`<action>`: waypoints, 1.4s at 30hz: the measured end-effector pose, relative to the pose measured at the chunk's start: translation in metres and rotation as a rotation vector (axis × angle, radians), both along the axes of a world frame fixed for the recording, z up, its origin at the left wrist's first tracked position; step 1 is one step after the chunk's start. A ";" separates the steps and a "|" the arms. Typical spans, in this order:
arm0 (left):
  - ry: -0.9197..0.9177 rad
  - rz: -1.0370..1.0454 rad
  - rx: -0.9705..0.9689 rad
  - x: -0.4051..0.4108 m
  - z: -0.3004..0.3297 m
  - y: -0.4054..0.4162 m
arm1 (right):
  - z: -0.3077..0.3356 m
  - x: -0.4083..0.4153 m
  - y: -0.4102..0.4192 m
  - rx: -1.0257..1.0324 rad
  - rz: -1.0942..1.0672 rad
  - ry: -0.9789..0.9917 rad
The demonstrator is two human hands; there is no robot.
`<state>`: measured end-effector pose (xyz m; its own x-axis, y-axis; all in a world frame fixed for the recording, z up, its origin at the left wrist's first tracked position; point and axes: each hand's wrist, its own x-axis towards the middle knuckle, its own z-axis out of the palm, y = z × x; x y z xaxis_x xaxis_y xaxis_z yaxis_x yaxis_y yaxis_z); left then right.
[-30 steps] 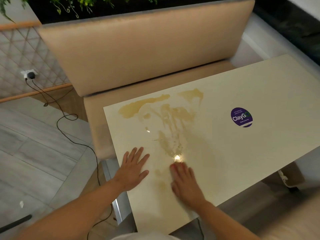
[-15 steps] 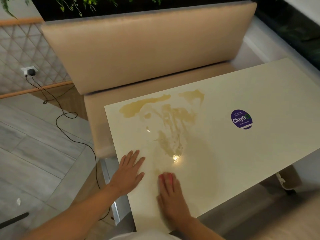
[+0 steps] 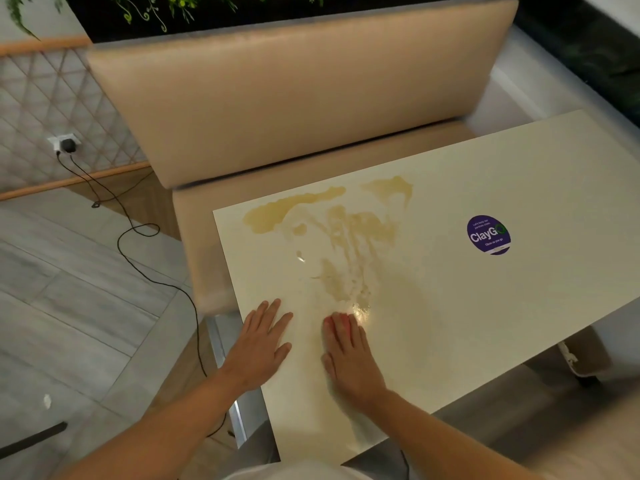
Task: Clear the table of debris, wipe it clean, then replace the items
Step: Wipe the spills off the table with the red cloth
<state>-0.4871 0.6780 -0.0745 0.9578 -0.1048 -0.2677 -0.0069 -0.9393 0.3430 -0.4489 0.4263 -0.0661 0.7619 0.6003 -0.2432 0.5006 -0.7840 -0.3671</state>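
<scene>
— Tabletop, item one: brown spill, just beyond right hand?
— Yes; that grip presses flat on pink cloth. Left hand: released, flat beside it.

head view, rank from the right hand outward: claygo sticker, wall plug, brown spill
1. brown spill, just ahead of the right hand on the table
2. ClayGo sticker, farther right on the tabletop
3. wall plug, far left, off the table
</scene>
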 end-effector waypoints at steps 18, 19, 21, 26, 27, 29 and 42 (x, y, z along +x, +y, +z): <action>0.019 0.002 0.014 0.002 0.003 0.002 | -0.005 0.048 0.030 -0.022 0.029 0.029; 0.022 0.001 0.018 0.001 0.002 0.002 | -0.005 0.031 0.026 -0.004 0.070 0.021; 0.015 0.004 0.012 0.001 0.000 0.003 | -0.010 -0.011 0.013 0.018 0.157 -0.006; 0.022 -0.003 0.026 0.002 -0.003 0.003 | -0.009 -0.046 -0.010 -0.030 0.321 -0.052; 0.019 -0.002 0.023 0.002 -0.002 0.004 | -0.007 -0.036 -0.008 -0.032 0.348 -0.052; 0.030 -0.004 0.018 0.002 -0.001 0.005 | -0.003 -0.014 0.002 -0.027 0.352 -0.028; 0.073 0.157 -0.097 0.017 0.018 -0.023 | 0.013 0.058 0.004 0.129 -0.234 0.085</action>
